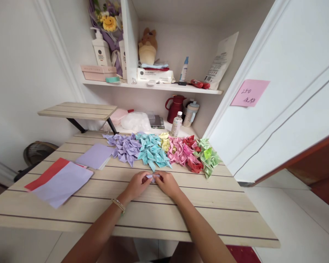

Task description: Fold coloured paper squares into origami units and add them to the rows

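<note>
Between my two hands, low over the middle of the table, is a small piece of folded lilac paper (152, 176). My left hand (138, 185) pinches its left side, and a bracelet circles that wrist. From the other side my right hand (166, 182) is closed on it, fingertips close to the left ones. The fingers cover most of the paper, so its full shape is hidden. Just beyond the hands lie heaps of folded paper pieces: purple (127, 148), blue (153, 150), yellow (165, 141), pink (181, 151), red (195, 165) and green (208, 157).
Flat lilac sheets (94, 155) and a lilac sheet (63, 184) over a red one (50, 173) lie at left. A small raised shelf (79, 110) stands at the back left. Behind the heaps are a bottle (176, 125) and a red jug (176, 109).
</note>
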